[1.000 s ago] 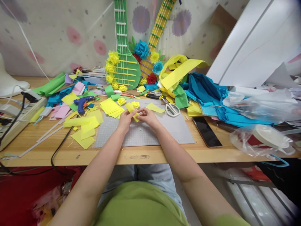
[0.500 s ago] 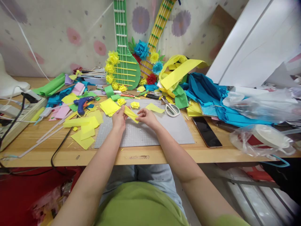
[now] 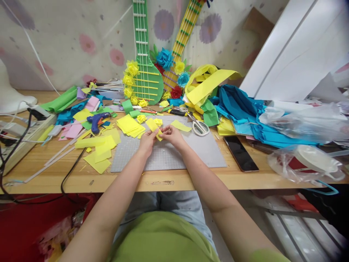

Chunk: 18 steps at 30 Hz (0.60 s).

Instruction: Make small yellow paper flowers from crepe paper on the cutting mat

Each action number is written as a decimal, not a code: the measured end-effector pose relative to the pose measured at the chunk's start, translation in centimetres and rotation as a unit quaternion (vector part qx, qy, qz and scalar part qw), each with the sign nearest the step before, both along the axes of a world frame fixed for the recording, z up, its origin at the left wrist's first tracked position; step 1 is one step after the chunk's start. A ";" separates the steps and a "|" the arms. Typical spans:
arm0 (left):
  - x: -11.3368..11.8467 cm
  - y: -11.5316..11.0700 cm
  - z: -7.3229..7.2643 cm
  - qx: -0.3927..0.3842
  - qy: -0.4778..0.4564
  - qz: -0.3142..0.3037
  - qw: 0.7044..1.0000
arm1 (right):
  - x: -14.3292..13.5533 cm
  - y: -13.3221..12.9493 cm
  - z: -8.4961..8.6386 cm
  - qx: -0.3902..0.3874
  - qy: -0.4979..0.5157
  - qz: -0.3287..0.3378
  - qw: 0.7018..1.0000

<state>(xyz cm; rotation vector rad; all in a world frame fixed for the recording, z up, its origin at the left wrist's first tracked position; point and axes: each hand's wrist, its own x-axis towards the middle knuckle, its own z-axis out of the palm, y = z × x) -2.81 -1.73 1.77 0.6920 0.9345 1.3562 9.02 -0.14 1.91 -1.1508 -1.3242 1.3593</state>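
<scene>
A small folded strip of yellow paper (image 3: 152, 125) is pinched between both hands above the grey cutting mat (image 3: 131, 154). My left hand (image 3: 148, 141) grips its lower left side, and my right hand (image 3: 171, 135) grips its lower right end; the fingertips nearly meet. Left of the hands lies a fanned stack of yellow squares (image 3: 129, 125). Just behind are a yellow paper flower (image 3: 141, 118) and a second one (image 3: 158, 122), partly hidden by the strip and fingers. A loose yellow piece (image 3: 181, 126) rests right of my right hand.
White-handled scissors (image 3: 200, 128) and a black phone (image 3: 241, 153) are on the right. A blue glue gun (image 3: 95, 122) lies among paper scraps on the left. Behind stand a green paper instrument (image 3: 148, 85) and a yellow one (image 3: 183, 36). Blue paper (image 3: 240, 103) is heaped at the right.
My left hand has moved right, closer to my right hand. The yellow strip appears shorter and more upright between the fingers. The yellow stack at the left looks more spread out.
</scene>
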 end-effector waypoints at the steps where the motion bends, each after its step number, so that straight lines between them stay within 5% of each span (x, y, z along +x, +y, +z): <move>1: 0.0 0.0 -0.1 0.002 0.002 -0.002 1.000 | -0.1 0.0 -0.1 -0.005 0.015 0.000 1.000; 18: -0.3 0.3 -0.2 0.024 -0.002 -0.006 1.000 | -1.6 -0.1 -0.8 -0.005 0.022 -0.002 1.000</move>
